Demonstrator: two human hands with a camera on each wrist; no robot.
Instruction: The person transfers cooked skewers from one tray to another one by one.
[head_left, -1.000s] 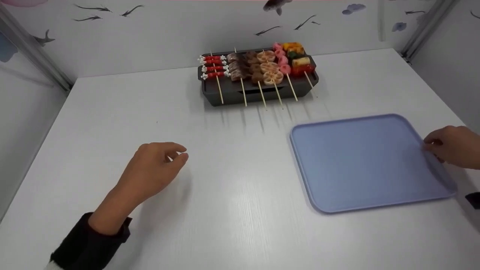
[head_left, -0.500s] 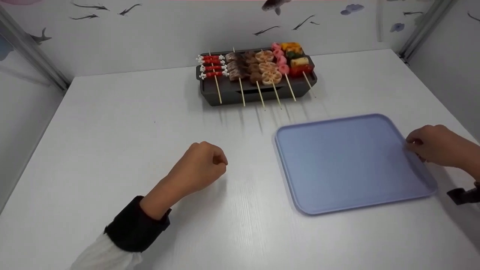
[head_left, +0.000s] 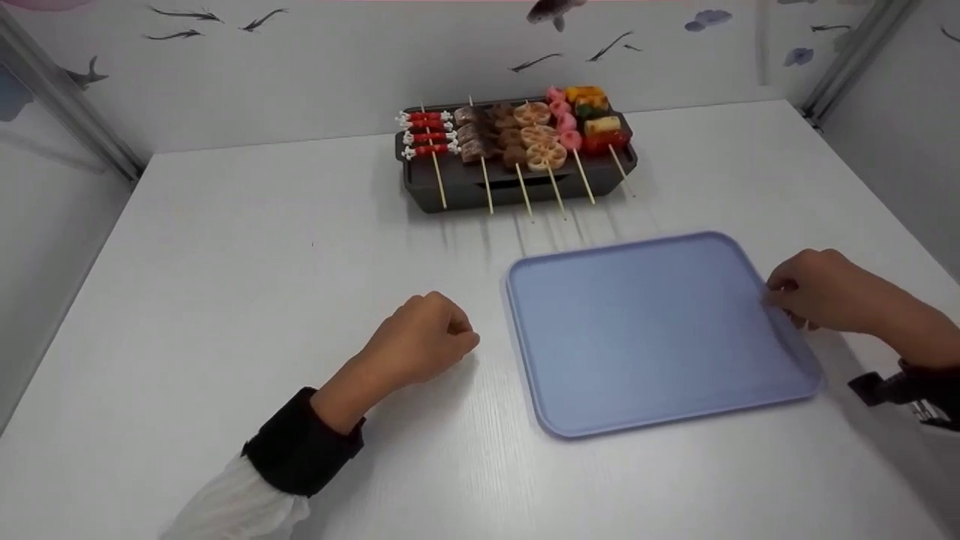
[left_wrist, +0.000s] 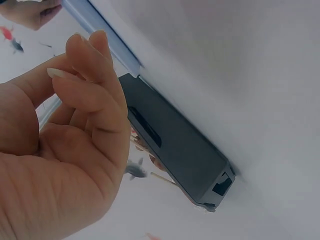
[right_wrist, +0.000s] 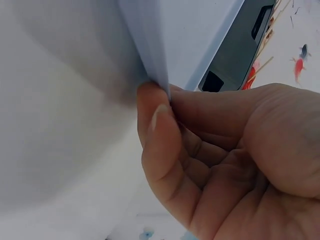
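At right of centre, pale blue rectangular tray (head_left: pixel 637 337): round-cornered and low-rimmed, set slightly askew over the white, faintly grained counter (head_left: pixel 225 300); whether the held edge is raised cannot be told.

Right hand (head_left: pixel 832 292): at the right of the frame, pinching the tray's right rim between thumb and fingertips; the raised lip probably gives them something to catch, and an edge hold keeps the palm off the inner face.

Left hand (head_left: pixel 420 337): near centre, just beside the tray's left rim with a gap between; its fingers bend loosely toward the thumb and hold nothing, perhaps so placed because that rim is within easy reach.

Dark grey rectangular grill (head_left: pixel 465 196): at top centre, behind the tray and apart from it, likely set far back to leave working room in front.

6 wooden-stick skewers (head_left: pixel 547 154) of assorted food: side by side across the grill, pieces over its top, bare stick ends overhanging the front, presumably so they can be grasped.

Pale wall with printed fish (head_left: pixel 300 75): across the top of the frame, behind the grill.

Black wristband (head_left: pixel 304 442): at lower left, around the left wrist over a white sleeve (head_left: pixel 232 499), presumably carrying the camera.
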